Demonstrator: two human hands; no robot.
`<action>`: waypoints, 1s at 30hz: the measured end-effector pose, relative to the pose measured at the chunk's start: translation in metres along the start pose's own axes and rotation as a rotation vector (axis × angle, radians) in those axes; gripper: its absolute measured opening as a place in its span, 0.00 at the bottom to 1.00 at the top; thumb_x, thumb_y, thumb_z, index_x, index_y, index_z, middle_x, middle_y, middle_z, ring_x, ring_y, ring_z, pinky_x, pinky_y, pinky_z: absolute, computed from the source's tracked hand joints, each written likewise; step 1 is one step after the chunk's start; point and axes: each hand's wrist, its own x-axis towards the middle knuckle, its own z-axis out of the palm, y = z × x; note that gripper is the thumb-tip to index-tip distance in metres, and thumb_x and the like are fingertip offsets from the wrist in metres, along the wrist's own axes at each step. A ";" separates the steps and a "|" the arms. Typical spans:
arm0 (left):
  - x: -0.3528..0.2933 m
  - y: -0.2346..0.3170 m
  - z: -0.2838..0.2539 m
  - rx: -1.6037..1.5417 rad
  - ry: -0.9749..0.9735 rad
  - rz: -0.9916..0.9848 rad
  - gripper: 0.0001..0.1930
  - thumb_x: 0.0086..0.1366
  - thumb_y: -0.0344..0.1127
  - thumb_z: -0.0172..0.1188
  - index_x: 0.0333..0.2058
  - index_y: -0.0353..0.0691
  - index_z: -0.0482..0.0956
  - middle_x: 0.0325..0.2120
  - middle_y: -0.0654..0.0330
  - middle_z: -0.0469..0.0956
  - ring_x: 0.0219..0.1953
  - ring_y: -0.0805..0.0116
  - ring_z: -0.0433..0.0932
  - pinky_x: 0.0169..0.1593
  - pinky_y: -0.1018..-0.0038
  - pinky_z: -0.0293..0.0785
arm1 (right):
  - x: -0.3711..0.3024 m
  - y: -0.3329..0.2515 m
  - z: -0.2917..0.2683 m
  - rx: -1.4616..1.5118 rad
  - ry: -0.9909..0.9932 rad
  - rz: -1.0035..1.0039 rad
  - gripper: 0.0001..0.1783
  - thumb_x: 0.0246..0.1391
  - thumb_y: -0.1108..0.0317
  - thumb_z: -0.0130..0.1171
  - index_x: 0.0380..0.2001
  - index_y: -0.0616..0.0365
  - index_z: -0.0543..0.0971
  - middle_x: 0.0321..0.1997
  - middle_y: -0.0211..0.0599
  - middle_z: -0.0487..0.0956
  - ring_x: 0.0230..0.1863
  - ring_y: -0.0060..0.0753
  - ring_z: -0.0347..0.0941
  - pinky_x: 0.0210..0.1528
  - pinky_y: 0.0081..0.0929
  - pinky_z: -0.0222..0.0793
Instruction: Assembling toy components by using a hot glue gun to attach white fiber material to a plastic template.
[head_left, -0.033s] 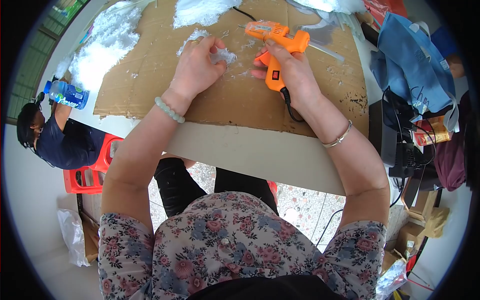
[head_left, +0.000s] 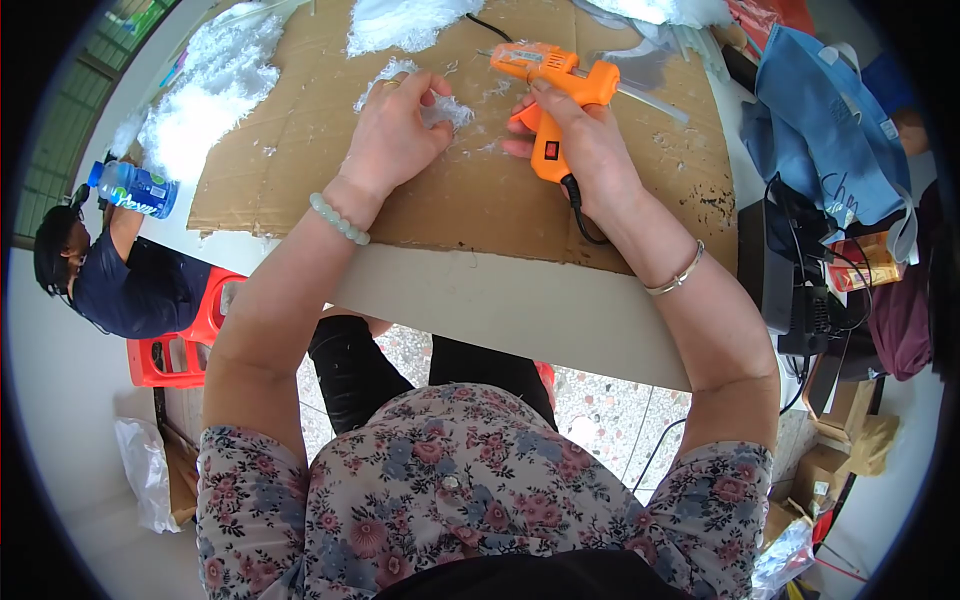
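Note:
In my right hand (head_left: 598,140) is an orange hot glue gun (head_left: 548,150), held by its handle. Its nozzle points to the far left, and a translucent glue stick (head_left: 655,102) juts from its back end. A black cord leaves the bottom of the handle. My left hand (head_left: 395,130), its fingers curled, is closed on a small tuft of white fluffy stuffing (head_left: 452,112) lying on the cardboard (head_left: 320,190). Fluff shows on both sides of the fingers; the fingertips are partly hidden.
Larger heaps of white stuffing (head_left: 215,90) lie at the far left and far edge. A blue-labelled bottle (head_left: 135,190) stands left, near another person (head_left: 125,265) by red stools (head_left: 165,360). At right are a blue bag (head_left: 830,130) and a black box (head_left: 765,265) with cables.

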 end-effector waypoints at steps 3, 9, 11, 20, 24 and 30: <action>0.000 -0.005 0.001 0.184 0.035 0.145 0.04 0.46 0.33 0.61 0.23 0.43 0.80 0.26 0.62 0.77 0.34 0.56 0.72 0.41 0.59 0.69 | 0.000 0.000 0.000 0.012 -0.008 -0.013 0.13 0.61 0.62 0.47 0.41 0.62 0.71 0.35 0.36 0.74 0.36 0.28 0.74 0.38 0.28 0.78; 0.004 0.006 -0.001 0.342 0.043 0.224 0.04 0.47 0.35 0.60 0.19 0.44 0.81 0.25 0.63 0.78 0.37 0.59 0.73 0.42 0.61 0.69 | 0.001 0.001 -0.001 0.012 -0.007 -0.008 0.14 0.61 0.62 0.47 0.40 0.62 0.71 0.34 0.36 0.74 0.35 0.28 0.74 0.37 0.28 0.78; 0.005 0.004 0.000 0.377 0.033 0.240 0.04 0.48 0.35 0.61 0.19 0.44 0.80 0.25 0.63 0.78 0.38 0.59 0.73 0.42 0.60 0.69 | 0.000 0.001 -0.001 0.013 -0.008 -0.003 0.14 0.61 0.62 0.47 0.40 0.63 0.71 0.34 0.36 0.74 0.35 0.28 0.74 0.37 0.28 0.78; 0.009 -0.014 0.000 0.138 -0.051 -0.028 0.03 0.48 0.35 0.64 0.23 0.46 0.80 0.28 0.64 0.78 0.40 0.55 0.72 0.45 0.59 0.69 | 0.000 0.001 0.000 0.009 0.000 -0.003 0.14 0.61 0.62 0.48 0.41 0.62 0.71 0.34 0.36 0.74 0.35 0.28 0.74 0.38 0.29 0.78; 0.006 -0.009 -0.004 0.116 -0.029 0.072 0.04 0.49 0.30 0.63 0.26 0.47 0.81 0.32 0.65 0.76 0.40 0.57 0.72 0.45 0.60 0.68 | 0.000 0.001 0.001 0.002 -0.001 -0.007 0.14 0.61 0.62 0.48 0.41 0.62 0.71 0.34 0.36 0.74 0.35 0.28 0.74 0.38 0.29 0.78; 0.008 -0.006 -0.019 0.410 -0.110 0.529 0.08 0.47 0.27 0.62 0.28 0.48 0.82 0.32 0.66 0.74 0.44 0.63 0.71 0.50 0.63 0.65 | 0.001 0.003 -0.002 0.014 -0.013 -0.011 0.14 0.61 0.62 0.48 0.40 0.62 0.71 0.34 0.36 0.74 0.36 0.28 0.74 0.38 0.29 0.78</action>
